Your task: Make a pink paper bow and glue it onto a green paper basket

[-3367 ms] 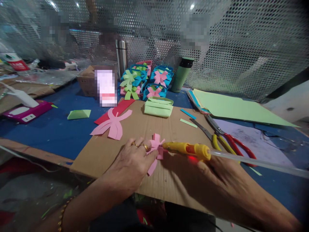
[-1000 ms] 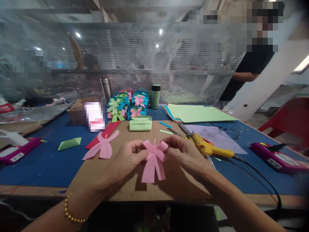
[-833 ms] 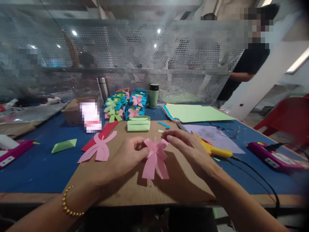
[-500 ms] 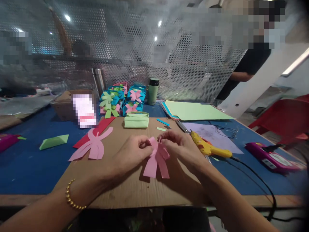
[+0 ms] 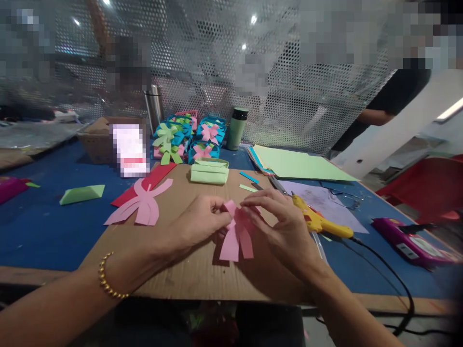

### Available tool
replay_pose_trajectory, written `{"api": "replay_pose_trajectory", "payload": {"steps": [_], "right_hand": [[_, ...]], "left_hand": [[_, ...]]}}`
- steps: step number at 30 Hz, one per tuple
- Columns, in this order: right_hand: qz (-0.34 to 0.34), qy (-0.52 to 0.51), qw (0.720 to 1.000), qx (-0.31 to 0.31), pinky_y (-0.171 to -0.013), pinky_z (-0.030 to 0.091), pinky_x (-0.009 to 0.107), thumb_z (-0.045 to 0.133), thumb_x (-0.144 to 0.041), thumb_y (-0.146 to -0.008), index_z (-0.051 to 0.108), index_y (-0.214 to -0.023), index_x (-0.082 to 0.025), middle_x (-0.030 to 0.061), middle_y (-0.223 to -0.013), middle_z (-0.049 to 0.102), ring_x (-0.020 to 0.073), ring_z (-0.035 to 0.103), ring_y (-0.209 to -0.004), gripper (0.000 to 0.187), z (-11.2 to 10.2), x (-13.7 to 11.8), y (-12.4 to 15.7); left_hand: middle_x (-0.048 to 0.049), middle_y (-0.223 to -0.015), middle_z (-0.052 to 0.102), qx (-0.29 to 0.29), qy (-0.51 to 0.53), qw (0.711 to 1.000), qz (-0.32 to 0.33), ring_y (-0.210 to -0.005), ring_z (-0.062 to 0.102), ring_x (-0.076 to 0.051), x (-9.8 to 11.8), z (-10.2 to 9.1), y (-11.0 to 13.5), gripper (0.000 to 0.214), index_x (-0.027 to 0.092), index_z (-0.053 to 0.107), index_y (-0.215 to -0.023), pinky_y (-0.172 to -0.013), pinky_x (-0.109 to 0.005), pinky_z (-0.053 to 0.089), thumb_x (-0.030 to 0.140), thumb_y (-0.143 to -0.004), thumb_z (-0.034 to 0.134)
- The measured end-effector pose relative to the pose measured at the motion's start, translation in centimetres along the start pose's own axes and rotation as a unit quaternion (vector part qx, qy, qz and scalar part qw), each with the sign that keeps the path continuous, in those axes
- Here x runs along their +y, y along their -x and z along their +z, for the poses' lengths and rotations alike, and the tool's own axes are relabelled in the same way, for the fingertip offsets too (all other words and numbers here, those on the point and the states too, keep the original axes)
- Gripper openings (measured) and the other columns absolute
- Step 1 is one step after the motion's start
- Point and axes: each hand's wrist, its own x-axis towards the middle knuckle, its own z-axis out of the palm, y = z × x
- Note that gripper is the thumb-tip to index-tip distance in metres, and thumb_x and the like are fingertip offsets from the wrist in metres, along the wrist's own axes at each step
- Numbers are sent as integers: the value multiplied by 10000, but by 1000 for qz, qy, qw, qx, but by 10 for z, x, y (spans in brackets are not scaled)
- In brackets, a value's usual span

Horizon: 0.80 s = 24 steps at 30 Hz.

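Observation:
A pink paper bow (image 5: 237, 236) is held just above a brown cardboard sheet (image 5: 188, 270) on the blue table. My left hand (image 5: 193, 226), with a gold bead bracelet on the wrist, pinches the bow's left loop. My right hand (image 5: 284, 226) pinches the bow's top and right loop from the other side. The bow's two tails hang down toward me. A yellow glue gun (image 5: 320, 222) lies on the table just right of my right hand.
Another pink bow cut-out (image 5: 139, 205) lies on a red strip at left. A green folded paper box (image 5: 210, 172), finished blue boxes with bows (image 5: 191, 137), a green flask (image 5: 237, 127), coloured paper sheets (image 5: 300, 166) and magenta devices (image 5: 412, 238) stand around. A person (image 5: 390, 101) stands at far right.
The glue gun, held at the bow 3.4 s ago, now lies on the table. Both hands took up the bow and keep pinching and shaping its loops; the view shifted slightly.

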Motion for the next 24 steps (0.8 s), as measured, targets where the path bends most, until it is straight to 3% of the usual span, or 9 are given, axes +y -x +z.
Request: {"api": "replay_pose_trajectory", "payload": {"steps": [3, 8, 12, 17, 24], "right_hand": [[-70, 92, 993, 17, -826, 416, 424, 618, -149, -925, 731, -943, -222, 66, -983, 731, 243, 635, -926, 136, 1, 3, 4], [-104, 159, 982, 5, -858, 397, 444, 591, -148, -943, 721, -989, -225, 92, -1095, 709, 275, 598, -1025, 158, -1, 2, 8], [-110, 154, 981, -29, -878, 396, 451, 567, -133, -945, 696, -989, -209, 98, -1142, 686, 280, 578, -1056, 157, -5, -3, 9], [-116, 141, 983, -35, -871, 399, 466, 570, -118, -928, 689, -987, -202, 104, -1155, 672, 292, 572, -1060, 157, -6, -2, 10], [-106, 89, 990, -24, -900, 403, 433, 591, -99, -920, 705, -1010, -211, 82, -1141, 676, 250, 596, -1069, 183, -5, 2, 8]], "left_hand": [[-7, -685, 590, 9, -15, 1000, 2, -588, 578, -123, 4, -1, 2, 72, 142, 594, -741, -568, -272, 457, 171, -802, 571], [5, -661, 587, 21, -35, 999, 24, -584, 526, -98, 12, 0, 7, 167, 144, 620, -689, -548, -221, 396, 207, -840, 585], [2, -646, 606, 20, -5, 1000, 12, -572, 536, -93, 13, -1, 7, 155, 140, 624, -664, -539, -203, 399, 167, -814, 600], [-13, -653, 645, -3, 44, 999, -1, -576, 588, -105, 12, -1, 4, 135, 130, 667, -711, -578, -224, 468, 138, -799, 565], [-7, -667, 618, 6, 38, 999, 1, -593, 561, -100, 8, -2, 4, 120, 124, 641, -707, -584, -227, 425, 175, -808, 602]]}}
